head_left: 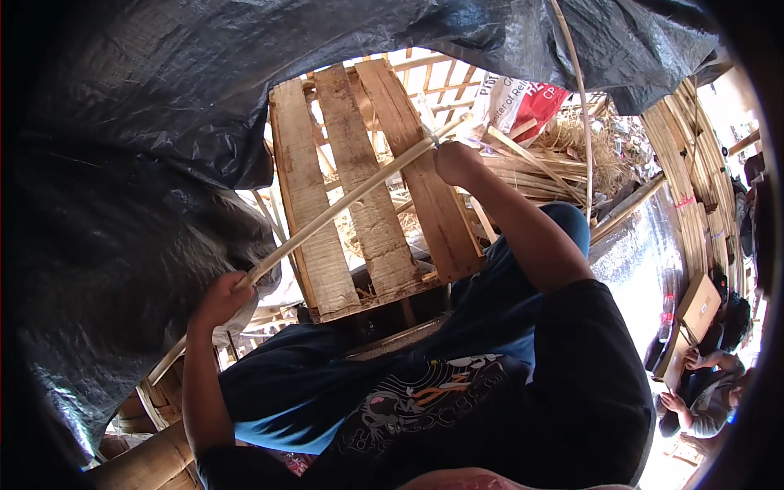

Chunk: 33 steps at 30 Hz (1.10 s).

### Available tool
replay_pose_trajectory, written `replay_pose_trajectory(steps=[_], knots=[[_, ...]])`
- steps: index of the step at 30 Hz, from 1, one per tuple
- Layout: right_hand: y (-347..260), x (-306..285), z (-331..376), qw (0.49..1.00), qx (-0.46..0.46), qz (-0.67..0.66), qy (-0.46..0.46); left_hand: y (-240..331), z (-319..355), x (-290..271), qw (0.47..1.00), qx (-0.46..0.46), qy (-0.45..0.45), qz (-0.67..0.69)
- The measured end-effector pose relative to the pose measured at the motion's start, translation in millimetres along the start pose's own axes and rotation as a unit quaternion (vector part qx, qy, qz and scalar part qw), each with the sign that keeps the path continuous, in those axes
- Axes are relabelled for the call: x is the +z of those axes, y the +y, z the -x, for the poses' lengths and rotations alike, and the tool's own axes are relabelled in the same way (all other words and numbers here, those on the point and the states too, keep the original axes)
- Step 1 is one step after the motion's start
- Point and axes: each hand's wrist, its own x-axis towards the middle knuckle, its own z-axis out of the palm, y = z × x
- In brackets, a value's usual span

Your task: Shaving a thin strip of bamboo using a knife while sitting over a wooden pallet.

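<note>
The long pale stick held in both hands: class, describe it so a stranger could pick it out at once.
Start at the wooden pallet of three broad planks under the black tarpaulin. A long pale bamboo strip crosses it slantwise, gripped low by the left hand and high by the right hand. Unlike the bundled strips behind, it lies alone.

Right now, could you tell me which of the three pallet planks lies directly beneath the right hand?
The rightmost plank: the right hand grips the bamboo strip over its upper part, while the middle plank and left plank lie farther left.
</note>
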Motion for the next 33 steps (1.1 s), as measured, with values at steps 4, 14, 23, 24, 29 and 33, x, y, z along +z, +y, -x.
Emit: replay_pose_trajectory(steps=[4, 14, 23, 24, 29, 33], knots=[[13.1, -19.7, 4.6, 0.995, 0.048, -0.093, 0.010, 2.4, -4.2, -1.0, 0.999, 0.024, 0.012, -0.025], [17.4, -12.2, -8.5, 0.988, -0.096, -0.089, 0.079, 34.8, -18.3, 3.9, 0.998, -0.048, 0.041, 0.018], [-66.8, -34.8, 26.4, 0.952, -0.181, -0.234, 0.082, 76.0, -56.2, 13.1, 0.984, 0.109, 0.063, -0.130], [-67.5, -33.3, 22.7, 0.956, -0.137, -0.252, 0.061, 78.0, -59.8, 15.3, 0.984, 0.106, 0.067, -0.129], [-85.8, -24.2, 28.8, 0.929, -0.188, -0.296, 0.115, 98.8, -72.5, 25.1, 0.976, 0.095, 0.081, -0.176], [-112.6, -24.0, 49.1, 0.887, -0.282, -0.311, 0.191, 111.7, -80.5, 31.9, 0.972, 0.130, 0.072, -0.184]])
